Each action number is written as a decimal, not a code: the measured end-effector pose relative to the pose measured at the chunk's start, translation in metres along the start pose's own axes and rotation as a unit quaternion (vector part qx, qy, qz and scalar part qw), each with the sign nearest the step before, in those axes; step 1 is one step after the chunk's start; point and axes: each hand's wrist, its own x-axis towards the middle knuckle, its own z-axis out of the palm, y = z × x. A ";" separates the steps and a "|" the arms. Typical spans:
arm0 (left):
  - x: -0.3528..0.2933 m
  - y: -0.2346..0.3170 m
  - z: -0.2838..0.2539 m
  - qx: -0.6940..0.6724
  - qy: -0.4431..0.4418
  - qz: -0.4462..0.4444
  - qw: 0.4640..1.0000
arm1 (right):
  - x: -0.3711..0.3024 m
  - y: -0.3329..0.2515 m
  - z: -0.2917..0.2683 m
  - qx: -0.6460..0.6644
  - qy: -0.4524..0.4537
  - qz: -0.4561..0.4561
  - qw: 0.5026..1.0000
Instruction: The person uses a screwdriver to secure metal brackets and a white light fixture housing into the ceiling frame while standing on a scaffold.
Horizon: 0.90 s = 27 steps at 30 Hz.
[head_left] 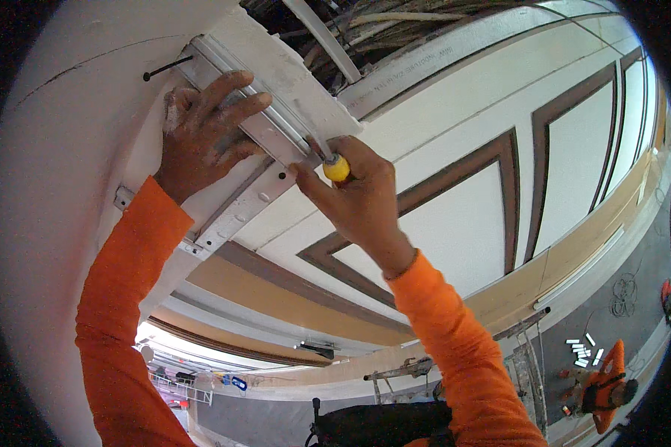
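Closed around a yellow-handled tool (336, 169), the grip of the right hand (367, 195) sits by the lower end of a silvery metal rail (282, 118) in the head view. Its metal shaft points toward that end; whether the tip touches is hidden. The left hand (201, 141) is unclosed, fingers spread across the rail near its upper end, thumb apart beneath. The rail slants along the edge of a white surface (74, 156).

Overhead, a dark opening (298, 30) holds a tangle of cables (395, 30), with a pale metal strip (322, 37) crossing in front of them. A black screw (168, 68) juts out beside the left hand. Close below the rail's lower end, a riveted metal bracket (238, 203) runs down to the left, partly behind the orange sleeve (130, 276).

White panels with brown trim (511, 201) lie beyond the right hand. Far below, a ladder (528, 372) stands on the grey floor (566, 298), near a co-worker (608, 391) beside scattered white pieces (583, 352).
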 end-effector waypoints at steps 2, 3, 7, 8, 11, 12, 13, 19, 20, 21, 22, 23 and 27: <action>0.000 0.001 0.001 0.002 0.006 0.003 1.000 | 0.010 -0.006 -0.024 0.041 -0.098 0.048 0.993; -0.002 0.001 0.000 0.000 0.003 0.002 1.000 | 0.012 -0.010 -0.032 0.064 -0.147 0.076 0.984; -0.003 -0.001 0.001 0.005 -0.006 0.001 1.000 | 0.026 -0.015 -0.045 0.172 -0.223 0.232 0.931; -0.002 0.000 0.002 0.007 -0.009 0.001 1.000 | 0.026 -0.011 -0.046 0.183 -0.227 0.234 0.927; -0.002 -0.001 0.004 -0.023 -0.012 -0.004 1.000 | 0.031 -0.003 -0.051 0.205 -0.239 0.237 0.919; -0.003 -0.001 0.004 -0.033 -0.011 -0.004 0.999 | 0.031 -0.004 -0.054 0.204 -0.242 0.236 0.919; -0.005 0.000 0.004 -0.043 -0.007 -0.006 0.999 | 0.029 -0.005 -0.057 0.202 -0.245 0.234 0.919; -0.002 0.004 -0.004 -0.027 -0.008 -0.006 1.000 | 0.022 -0.003 -0.095 -0.196 -0.307 0.128 0.922; -0.004 0.005 -0.004 -0.038 -0.002 -0.007 0.999 | 0.021 0.001 -0.099 -0.231 -0.306 0.075 0.921; -0.004 0.005 -0.003 -0.039 -0.001 -0.005 0.999 | 0.022 0.008 -0.102 -0.264 -0.303 0.022 0.915; -0.003 0.006 -0.001 -0.041 0.000 -0.003 0.999 | 0.024 0.013 -0.102 -0.296 -0.299 -0.031 0.906; 0.000 0.007 -0.001 -0.040 0.004 -0.003 0.999 | 0.032 0.007 -0.103 -0.335 -0.309 -0.034 0.889; 0.000 0.037 0.005 -0.091 0.040 -0.063 0.993 | 0.053 0.001 -0.100 -0.389 -0.326 -0.101 0.856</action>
